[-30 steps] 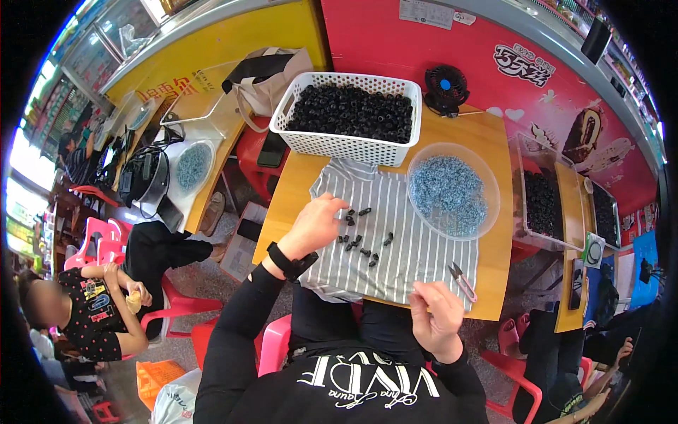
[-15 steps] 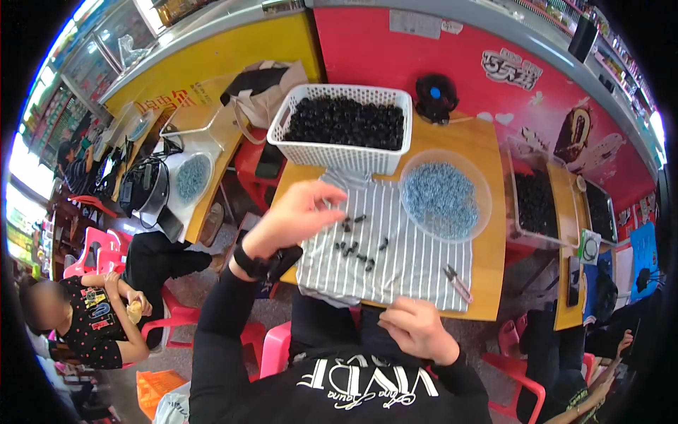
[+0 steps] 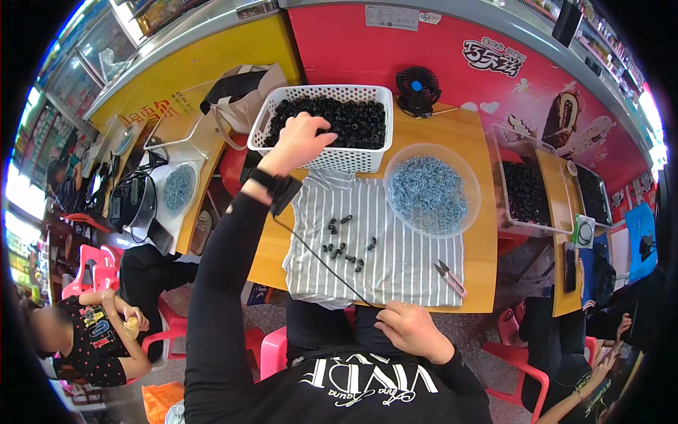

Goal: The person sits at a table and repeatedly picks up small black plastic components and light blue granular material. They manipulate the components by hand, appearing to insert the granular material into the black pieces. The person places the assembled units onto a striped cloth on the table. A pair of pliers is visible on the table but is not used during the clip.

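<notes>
My left hand (image 3: pixel 302 140) is over the front of a white perforated basket (image 3: pixel 346 161) filled with small black plastic pieces (image 3: pixel 360 124). Its thumb and forefinger are apart, close to the pieces, with nothing visible between them. On its wrist is a black strapped device (image 3: pixel 282 192). A thin black cord (image 3: pixel 321 260) runs from there towards my right hand (image 3: pixel 415 333). The right hand stays at the table's near edge, its fingers curled closed; whatever they hold is hidden. Several loose black pieces (image 3: pixel 349 258) lie on a grey striped cloth (image 3: pixel 409 272).
A round clear tub (image 3: pixel 432 194) of small blue-grey pieces stands on the cloth's far right. Thread snips (image 3: pixel 450 279) lie near its right corner. A small black fan (image 3: pixel 418 90) is behind. Other people sit on pink chairs (image 3: pixel 515 367) at both sides.
My left hand has moved away from above the cloth, forward to the basket. The cord now shows stretched across the cloth. My right hand has hardly moved.
</notes>
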Tool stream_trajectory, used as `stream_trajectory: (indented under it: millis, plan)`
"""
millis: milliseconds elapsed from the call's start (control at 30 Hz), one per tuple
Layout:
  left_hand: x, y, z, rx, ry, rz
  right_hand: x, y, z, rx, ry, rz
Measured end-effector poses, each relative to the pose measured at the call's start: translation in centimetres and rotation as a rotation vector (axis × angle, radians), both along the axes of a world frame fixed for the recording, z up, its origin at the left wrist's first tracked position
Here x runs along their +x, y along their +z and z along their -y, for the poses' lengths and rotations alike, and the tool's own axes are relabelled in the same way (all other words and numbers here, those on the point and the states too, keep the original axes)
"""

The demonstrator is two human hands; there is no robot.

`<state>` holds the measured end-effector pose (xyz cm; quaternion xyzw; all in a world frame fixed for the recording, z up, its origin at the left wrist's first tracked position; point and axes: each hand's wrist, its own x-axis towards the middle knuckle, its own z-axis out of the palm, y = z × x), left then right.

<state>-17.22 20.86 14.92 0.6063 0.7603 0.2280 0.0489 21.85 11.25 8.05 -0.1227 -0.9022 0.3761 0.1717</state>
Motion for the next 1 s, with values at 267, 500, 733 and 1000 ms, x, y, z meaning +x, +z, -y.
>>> stream_trajectory:
  millis: [267,500,733,1000]
  plan:
    - [-3.1,-4.6,-4.2,-0.277,-0.260,-0.052,0.7,-1.1,-0.2,-0.006,-0.034,0.075]
    - [-2.9,-2.7,-5.0,-0.365,-0.252,0.085,0.4,-2.3,-0.1,0.025,-0.021,0.082]
    - [-5.9,-5.1,-6.1,-0.128,-0.199,0.289,0.8,-3.4,-1.9,0.096,-0.133,-0.048]
    - [-6.1,-7.8,-8.2,0.064,-0.135,-0.011,0.8,-5.7,-3.7,0.114,-0.343,-0.152]
